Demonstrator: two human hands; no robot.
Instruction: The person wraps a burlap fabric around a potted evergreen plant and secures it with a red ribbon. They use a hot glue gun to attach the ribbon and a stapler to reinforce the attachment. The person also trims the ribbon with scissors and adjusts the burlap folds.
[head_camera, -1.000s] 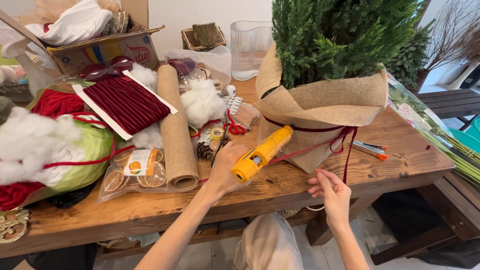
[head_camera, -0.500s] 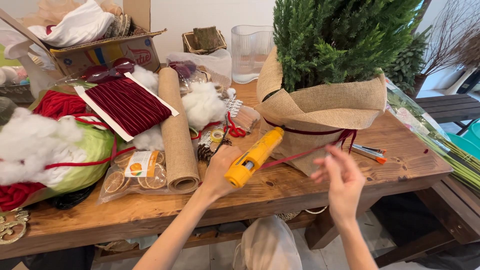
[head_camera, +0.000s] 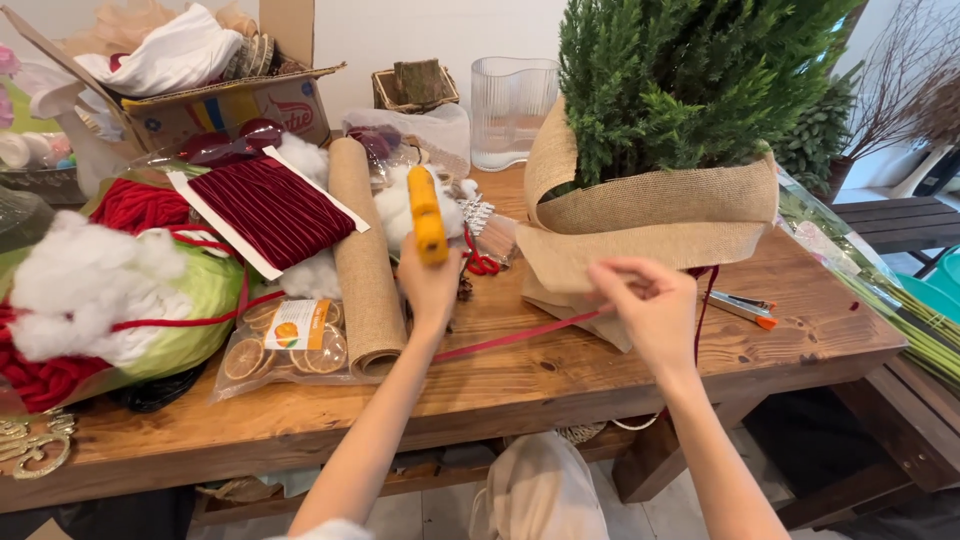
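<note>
My left hand (head_camera: 428, 285) grips a yellow glue gun (head_camera: 425, 213), its barrel pointing away over the table. My right hand (head_camera: 648, 310) pinches a thin red ribbon (head_camera: 510, 338) that runs leftward across the wooden table (head_camera: 560, 380). Just beyond it stands a small green tree (head_camera: 690, 80) whose pot is wrapped in burlap (head_camera: 660, 225), with dark red ribbon hanging at its right side.
A burlap roll (head_camera: 360, 260), a card of dark red velvet ribbon (head_camera: 265, 208), white stuffing (head_camera: 85, 280), a bag of dried orange slices (head_camera: 290, 345), a cardboard box (head_camera: 230, 95) and a ribbed glass vase (head_camera: 510, 110) crowd the table. A utility knife (head_camera: 742, 306) lies at the right.
My left hand swung the glue gun from lying toward the burlap pot to pointing up and away. My right hand rose from below the table edge and took hold of the red ribbon.
</note>
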